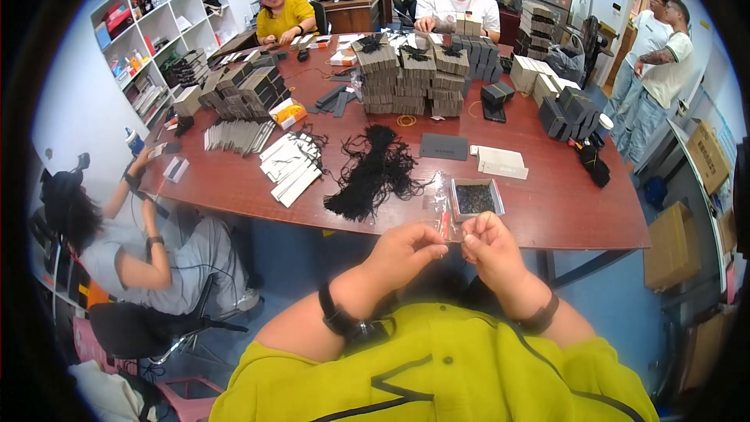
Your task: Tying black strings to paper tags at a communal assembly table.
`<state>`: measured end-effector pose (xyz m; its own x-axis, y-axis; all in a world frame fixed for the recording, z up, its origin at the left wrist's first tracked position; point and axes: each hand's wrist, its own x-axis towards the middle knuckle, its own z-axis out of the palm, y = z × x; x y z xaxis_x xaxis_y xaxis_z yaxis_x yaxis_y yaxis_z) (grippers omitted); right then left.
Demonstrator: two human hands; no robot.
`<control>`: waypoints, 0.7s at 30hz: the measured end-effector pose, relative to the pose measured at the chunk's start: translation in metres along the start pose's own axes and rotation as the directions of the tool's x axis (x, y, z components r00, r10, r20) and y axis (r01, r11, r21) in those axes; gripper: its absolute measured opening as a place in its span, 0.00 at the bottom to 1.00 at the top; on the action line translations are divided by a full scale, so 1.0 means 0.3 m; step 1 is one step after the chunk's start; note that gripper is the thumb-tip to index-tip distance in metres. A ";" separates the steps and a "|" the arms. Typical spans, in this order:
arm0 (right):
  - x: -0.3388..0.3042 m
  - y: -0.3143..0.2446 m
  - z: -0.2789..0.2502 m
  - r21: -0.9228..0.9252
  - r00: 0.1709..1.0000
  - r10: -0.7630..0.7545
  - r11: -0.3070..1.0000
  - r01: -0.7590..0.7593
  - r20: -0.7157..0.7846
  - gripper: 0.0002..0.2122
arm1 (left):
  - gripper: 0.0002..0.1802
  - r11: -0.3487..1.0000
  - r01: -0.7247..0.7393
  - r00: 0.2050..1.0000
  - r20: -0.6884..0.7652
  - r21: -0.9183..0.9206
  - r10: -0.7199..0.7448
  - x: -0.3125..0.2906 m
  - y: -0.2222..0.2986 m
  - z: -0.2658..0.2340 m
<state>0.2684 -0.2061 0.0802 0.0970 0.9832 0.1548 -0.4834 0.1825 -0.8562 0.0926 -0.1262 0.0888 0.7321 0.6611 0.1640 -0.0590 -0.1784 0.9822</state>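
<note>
My left hand [406, 254] and my right hand [492, 248] are raised close together at the table's near edge, thumbs and fingers pinched. Whatever lies between the fingertips is too small to make out. Just beyond them stands a small open white box [501, 205] of tiny dark pieces [473, 198]. A clear plastic bag [439, 202] with something red at its lower end lies beside the box, partly behind my left fingers; whether I touch it, I cannot tell. Left of the bag spreads a tangled bundle of black cords [379, 168].
White strips [291, 166] and grey strips [238, 137] lie to the left. Tall stacks of grey boxes [398, 82] stand mid-table. A dark flat card [444, 146] and a white one [500, 162] lie beyond the box. A person [133, 242] sits at left; others sit across the table [578, 211].
</note>
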 end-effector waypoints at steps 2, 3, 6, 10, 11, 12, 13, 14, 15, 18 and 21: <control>0.002 -0.003 0.000 -0.004 1.000 -0.001 1.000 0.001 0.007 0.11 | 0.06 0.997 -0.016 1.000 0.005 0.075 0.015 0.002 0.007 -0.009; 0.001 -0.010 -0.002 -0.051 0.999 0.040 0.998 -0.039 0.024 0.11 | 0.05 0.994 -0.063 0.997 0.040 0.092 0.060 0.006 0.000 -0.013; -0.006 -0.024 0.002 -0.116 0.993 0.110 0.988 -0.104 0.044 0.13 | 0.04 0.982 -0.140 0.988 0.089 0.126 0.130 0.005 0.006 -0.012; -0.009 -0.042 0.008 -0.157 0.978 0.188 0.972 -0.173 0.087 0.13 | 0.04 0.964 -0.181 0.981 0.107 0.194 0.163 0.004 0.028 -0.010; -0.010 -0.042 0.007 -0.157 0.978 0.188 0.972 -0.173 0.086 0.13 | 0.04 0.964 -0.181 0.981 0.108 0.194 0.163 0.003 0.028 -0.010; -0.010 -0.040 0.004 -0.164 0.976 0.200 0.969 -0.184 0.088 0.13 | 0.04 0.971 -0.156 0.985 0.105 0.183 0.138 0.000 0.026 -0.010; -0.011 -0.039 0.003 -0.172 0.973 0.214 0.965 -0.196 0.091 0.13 | 0.05 0.977 -0.129 0.988 0.102 0.172 0.113 -0.002 0.024 -0.011; -0.011 -0.039 0.002 -0.172 0.973 0.214 0.965 -0.196 0.091 0.13 | 0.05 0.977 -0.129 0.988 0.102 0.172 0.113 -0.001 0.019 -0.013; -0.010 -0.041 0.000 -0.136 0.966 0.232 0.967 -0.216 0.113 0.13 | 0.05 0.962 -0.182 0.980 0.118 0.202 0.161 0.000 0.013 -0.015; -0.014 -0.039 -0.004 -0.095 0.953 0.269 0.962 -0.258 0.138 0.13 | 0.07 0.911 -0.329 0.941 0.169 0.249 0.294 0.007 0.021 -0.014; -0.013 -0.036 -0.011 -0.067 0.937 0.307 0.951 -0.300 0.167 0.13 | 0.08 0.867 -0.438 0.894 0.220 0.236 0.391 0.015 0.024 -0.014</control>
<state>0.2761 -0.2120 0.0872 -0.2034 0.9784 -0.0357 -0.4309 -0.1222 -0.8941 0.0926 -0.1216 0.0971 0.7805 0.3607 0.5106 -0.2113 -0.6164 0.7585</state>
